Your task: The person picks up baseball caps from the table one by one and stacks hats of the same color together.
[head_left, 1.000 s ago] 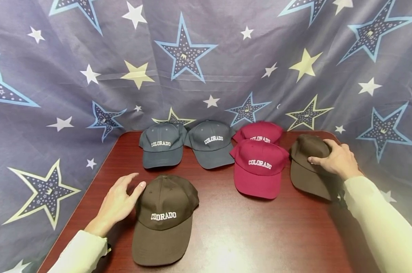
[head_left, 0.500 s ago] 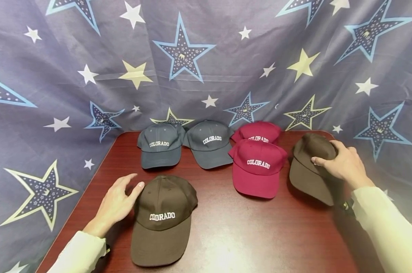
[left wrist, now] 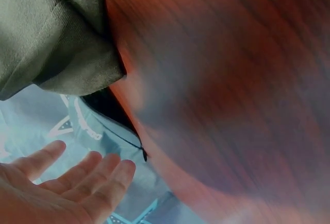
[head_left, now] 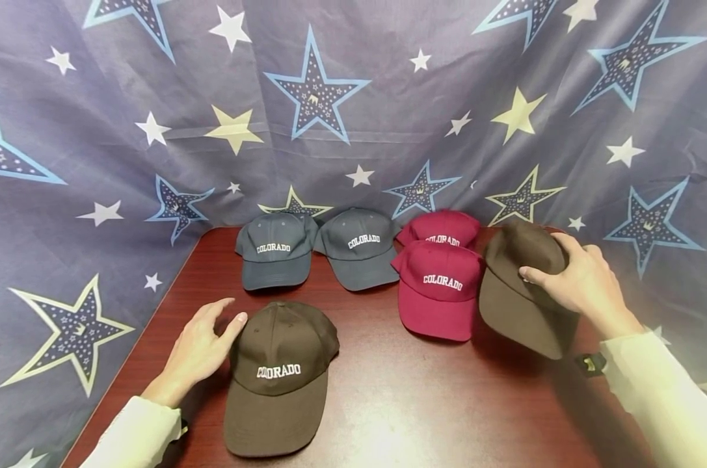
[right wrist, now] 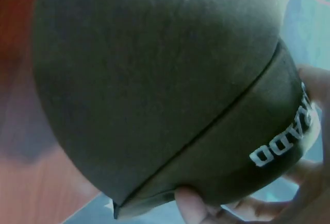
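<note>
My right hand (head_left: 584,279) grips a brown baseball cap (head_left: 523,299) by its crown, thumb across the front. The cap is tilted and appears raised off the table, its edge overlapping a red cap in the head view. In the right wrist view its brim (right wrist: 154,69) fills much of the frame, and part of the white lettering shows beside the fingers. My left hand (head_left: 198,348) is beside another brown baseball cap (head_left: 283,377) marked COLORADO at the front left. Its fingers (left wrist: 103,183) are extended and hold nothing; the left wrist view shows them apart from that cap.
Two blue-grey caps, the left one (head_left: 276,250) and the right one (head_left: 360,248), sit side by side at the back. A front red cap (head_left: 441,292) partly covers a rear red cap (head_left: 441,224). A star-print cloth (head_left: 324,175) hangs behind the reddish wooden table (head_left: 412,390).
My right hand has raised the right brown cap, first shifting slightly right, then left toward the front red cap. My left hand and the other caps have stayed in place.
</note>
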### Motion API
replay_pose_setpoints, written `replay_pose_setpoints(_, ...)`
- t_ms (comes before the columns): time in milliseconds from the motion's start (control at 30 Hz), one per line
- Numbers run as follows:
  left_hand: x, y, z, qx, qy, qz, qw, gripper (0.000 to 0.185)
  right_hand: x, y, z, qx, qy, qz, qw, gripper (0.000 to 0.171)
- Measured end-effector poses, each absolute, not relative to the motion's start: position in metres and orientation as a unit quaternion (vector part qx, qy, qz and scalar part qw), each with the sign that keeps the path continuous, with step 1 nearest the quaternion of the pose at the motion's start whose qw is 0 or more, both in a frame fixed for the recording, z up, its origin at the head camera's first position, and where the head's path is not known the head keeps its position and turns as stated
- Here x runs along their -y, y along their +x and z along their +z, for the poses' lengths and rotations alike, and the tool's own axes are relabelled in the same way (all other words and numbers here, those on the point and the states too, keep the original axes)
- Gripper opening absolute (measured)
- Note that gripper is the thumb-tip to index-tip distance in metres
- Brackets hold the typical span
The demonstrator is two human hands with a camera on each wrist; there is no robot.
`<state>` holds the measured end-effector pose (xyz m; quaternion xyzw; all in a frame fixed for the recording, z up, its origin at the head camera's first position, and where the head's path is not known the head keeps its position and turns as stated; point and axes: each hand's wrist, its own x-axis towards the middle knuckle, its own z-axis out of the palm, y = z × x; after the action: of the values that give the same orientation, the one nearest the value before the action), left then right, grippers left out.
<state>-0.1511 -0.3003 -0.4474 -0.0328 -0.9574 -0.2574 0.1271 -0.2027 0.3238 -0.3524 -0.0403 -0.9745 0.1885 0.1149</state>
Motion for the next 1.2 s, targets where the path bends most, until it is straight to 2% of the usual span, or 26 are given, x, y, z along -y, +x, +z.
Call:
replay_pose_setpoints(400, 0.301, -0.150, -0.445, 0.958, -0.032, -0.257, 0.125, 0.062, -0.277, -0.184, -0.332, 0.966, 0.012, 0.205, 0.155, 0.091)
replay_pose_setpoints(1200, 0.303, -0.150, -0.448, 0.956, -0.028, -0.259, 0.133, 0.060, -0.157, -0.169, -0.316, 0.950, 0.103, 0.245, 0.163, 0.083)
